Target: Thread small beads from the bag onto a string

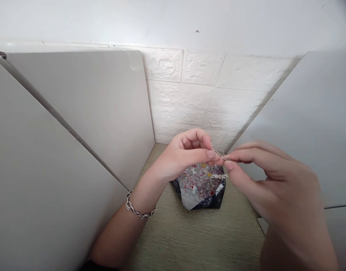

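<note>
My left hand is closed in a pinch on a thin pale string, which runs across to the right. At the string's other end, the thumb and forefinger of my right hand are pressed together on it. A short free end sticks up between the two hands. Below my right fingertips hangs a short row of clear beads, with a yellow one at its left end. Under both hands sits a dark patterned pouch, its top folded open and full of small clear, pink, red and yellow beads.
The pouch rests on a wood-grain tabletop. Pale upright panels stand on the left and the right. A white brick-patterned wall closes off the back. A silver chain bracelet circles my left wrist.
</note>
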The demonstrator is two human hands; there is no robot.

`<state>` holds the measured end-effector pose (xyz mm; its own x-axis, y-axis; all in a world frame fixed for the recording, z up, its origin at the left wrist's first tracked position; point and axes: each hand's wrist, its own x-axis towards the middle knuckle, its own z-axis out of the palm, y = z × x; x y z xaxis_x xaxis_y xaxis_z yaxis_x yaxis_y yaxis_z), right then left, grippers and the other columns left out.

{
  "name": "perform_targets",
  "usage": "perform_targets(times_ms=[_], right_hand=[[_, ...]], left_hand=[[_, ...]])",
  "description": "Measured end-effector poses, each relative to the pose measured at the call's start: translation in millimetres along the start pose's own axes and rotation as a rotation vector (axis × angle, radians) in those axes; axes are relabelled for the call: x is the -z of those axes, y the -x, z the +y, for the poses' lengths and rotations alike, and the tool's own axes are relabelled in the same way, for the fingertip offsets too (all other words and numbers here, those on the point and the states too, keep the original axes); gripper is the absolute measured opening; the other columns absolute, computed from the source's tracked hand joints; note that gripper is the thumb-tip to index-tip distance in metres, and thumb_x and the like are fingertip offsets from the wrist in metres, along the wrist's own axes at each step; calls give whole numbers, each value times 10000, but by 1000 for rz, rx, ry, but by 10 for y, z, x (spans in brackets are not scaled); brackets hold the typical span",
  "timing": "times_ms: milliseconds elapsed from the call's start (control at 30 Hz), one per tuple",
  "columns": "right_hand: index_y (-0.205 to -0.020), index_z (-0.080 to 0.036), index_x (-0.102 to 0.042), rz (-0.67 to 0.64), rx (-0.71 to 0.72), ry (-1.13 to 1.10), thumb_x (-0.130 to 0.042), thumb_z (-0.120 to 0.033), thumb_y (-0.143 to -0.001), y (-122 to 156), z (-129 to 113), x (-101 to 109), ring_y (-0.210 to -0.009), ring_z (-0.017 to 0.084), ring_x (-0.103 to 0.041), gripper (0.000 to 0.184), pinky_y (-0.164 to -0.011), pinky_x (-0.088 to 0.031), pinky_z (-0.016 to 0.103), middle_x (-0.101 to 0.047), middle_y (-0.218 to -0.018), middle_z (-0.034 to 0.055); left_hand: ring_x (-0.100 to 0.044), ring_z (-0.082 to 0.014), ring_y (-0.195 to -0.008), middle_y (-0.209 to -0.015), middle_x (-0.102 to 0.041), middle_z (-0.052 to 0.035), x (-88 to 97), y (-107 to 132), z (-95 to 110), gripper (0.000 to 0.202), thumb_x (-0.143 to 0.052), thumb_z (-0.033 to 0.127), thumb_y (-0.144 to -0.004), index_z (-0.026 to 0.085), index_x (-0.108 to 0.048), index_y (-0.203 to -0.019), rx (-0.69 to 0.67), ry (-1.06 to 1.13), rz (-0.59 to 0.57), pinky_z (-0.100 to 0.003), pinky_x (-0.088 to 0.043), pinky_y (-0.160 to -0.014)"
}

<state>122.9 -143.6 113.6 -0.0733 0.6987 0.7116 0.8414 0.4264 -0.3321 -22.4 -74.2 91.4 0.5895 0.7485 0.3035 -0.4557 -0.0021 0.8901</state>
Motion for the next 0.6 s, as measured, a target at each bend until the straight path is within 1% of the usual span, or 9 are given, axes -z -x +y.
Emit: perform_targets(times_ms=[200, 300, 400, 467, 533, 600], right_hand=[[-662, -227, -607, -21, -4, -5, -563, -188, -706, -12, 7, -13, -572, 109, -569, 74, -489, -399, 222, -618, -670, -23], [-708, -230, -637, -45, -14, 4, -553, -228, -733, -33, 67, -62, -614, 125, -587, 88, -514, -415, 231, -633, -712, -8], [-759, -229, -653, -129, -34, 6, -529, -259, -760, -55, 158, -119, -633, 125, -590, 127, -513, -412, 230, -641, -762, -2], [-808, -229, -651, -192, -58, 18, -522, -281, -770, -63, 211, -138, -640, 124, -586, 144, -508, -409, 229, -642, -783, -1], [-874, -230, -641, -191, -79, 38, -523, -310, -772, -65, 248, -134, -651, 130, -585, 175, -510, -412, 232, -643, -794, 2], [-930, -229, -628, -149, -93, 56, -525, -331, -773, -60, 264, -104, -653, 134, -584, 214, -509, -415, 236, -644, -799, 9]], left_hand=[[-587, -79, -598, -624, -579, 26, 2, -8, -2, 225, -670, 234, -653, 152, -474, -726, -3, -21, 9, -202, -454, -596], [-581, -72, -607, -656, -592, 13, 12, -26, -10, 191, -635, 243, -695, 152, -486, -772, 37, -103, 23, -196, -445, -594], [-584, -80, -623, -722, -605, -13, 84, -74, -69, 221, -593, 276, -733, 155, -484, -883, 152, -210, 27, -196, -433, -576], [-582, -86, -630, -761, -605, -27, 174, -122, -162, 263, -563, 295, -750, 162, -472, -958, 249, -318, 24, -197, -423, -557], [-572, -92, -636, -761, -598, -29, 276, -172, -298, 264, -530, 293, -763, 161, -474, -984, 337, -468, 4, -205, -423, -555], [-572, -102, -664, -792, -596, -37, 363, -208, -455, 229, -494, 274, -771, 154, -494, -966, 400, -637, -29, -215, -427, -569]])
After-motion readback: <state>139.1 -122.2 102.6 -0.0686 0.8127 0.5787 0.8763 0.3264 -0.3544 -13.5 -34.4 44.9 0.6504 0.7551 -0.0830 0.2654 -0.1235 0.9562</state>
